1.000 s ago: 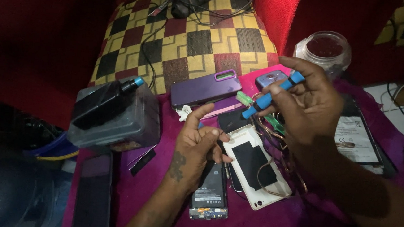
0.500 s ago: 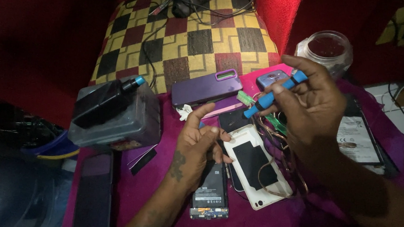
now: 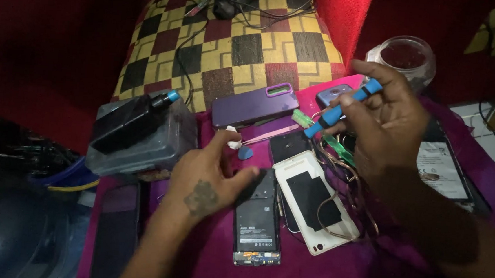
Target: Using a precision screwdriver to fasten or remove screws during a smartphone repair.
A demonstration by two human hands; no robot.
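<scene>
One opened black phone with its back off (image 3: 258, 218) lies on the magenta cloth (image 3: 331, 272), and one white phone shell with a black panel (image 3: 314, 200) lies just beside it on its right. One purple phone back cover (image 3: 254, 106) rests further up, against one checked yellow, black and maroon cushion (image 3: 236, 45). One small blue pick (image 3: 246, 153) and one pair of pink tweezers (image 3: 271, 135) lie between them. One clear plastic box (image 3: 143, 140) stands to the left, and one glass jar (image 3: 403, 57) at upper right.

The left hand (image 3: 210, 177) rests palm down, its thumb on the top of the opened phone, its fingers loosely apart and clamped on nothing. The right hand (image 3: 385, 122) is raised above the cloth, its fingers closed around one blue-handled screwdriver (image 3: 342, 108), which slants down to the left.
</scene>
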